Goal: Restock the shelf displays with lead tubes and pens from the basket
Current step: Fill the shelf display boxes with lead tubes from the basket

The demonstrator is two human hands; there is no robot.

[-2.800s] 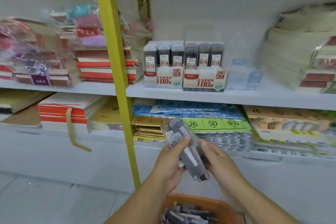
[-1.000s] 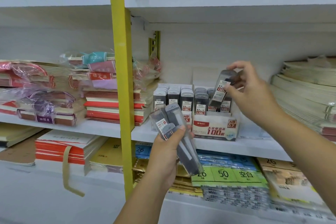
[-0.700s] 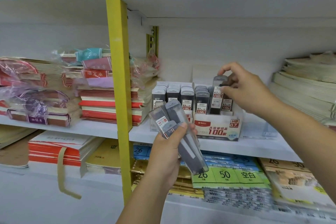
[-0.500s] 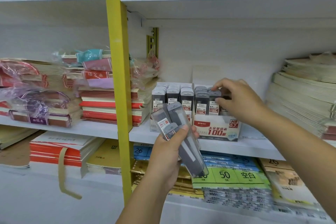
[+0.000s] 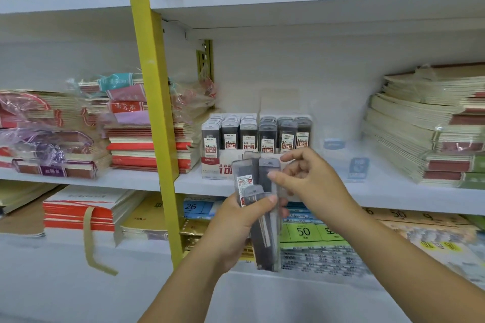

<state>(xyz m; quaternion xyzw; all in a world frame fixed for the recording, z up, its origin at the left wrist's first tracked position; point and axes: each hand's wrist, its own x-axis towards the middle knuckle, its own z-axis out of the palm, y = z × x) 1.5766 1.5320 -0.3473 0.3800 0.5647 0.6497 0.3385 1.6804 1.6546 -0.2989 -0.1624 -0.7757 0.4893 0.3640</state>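
Right hand [image 5: 312,181] back on tubes [image 5: 265,238]; display box [image 5: 212,168] stocked.

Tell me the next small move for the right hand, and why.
Probably pinch one lead tube by its top and draw it out of the bundle gripped in the left hand. The right hand is at the tube tops, thumb and forefinger curled toward them, though a firm pinch is not clear, and the 0.7 row in the display stands just behind.
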